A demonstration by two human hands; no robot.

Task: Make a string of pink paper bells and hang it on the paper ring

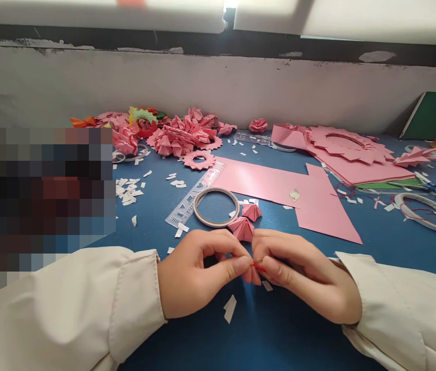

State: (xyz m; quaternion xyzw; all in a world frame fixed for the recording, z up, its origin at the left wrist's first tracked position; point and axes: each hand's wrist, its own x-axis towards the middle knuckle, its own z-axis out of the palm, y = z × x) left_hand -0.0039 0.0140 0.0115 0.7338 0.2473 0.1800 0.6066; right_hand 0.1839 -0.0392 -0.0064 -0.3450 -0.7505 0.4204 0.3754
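Note:
My left hand point(206, 270) pinches thumb against forefinger at a short red string point(257, 267), low in the middle of the view. Facing it, my right hand point(303, 273) has closed fingers on the same string, the two hands almost touching. Pink folded paper point(252, 276) shows partly below my fingertips. Just beyond the hands stands a pleated pink paper piece point(241, 228), with a smaller pleated one point(252, 212) behind it. A tape roll point(195, 206) lies flat to their left.
A clear stencil ruler point(179, 213) and pink sheets point(324, 206) lie beyond the hands. Pink paper flowers point(171, 136) pile up near the wall. White scraps point(127, 190) dot the blue table. Another tape roll point(403, 208) is at right; the left side is pixelated.

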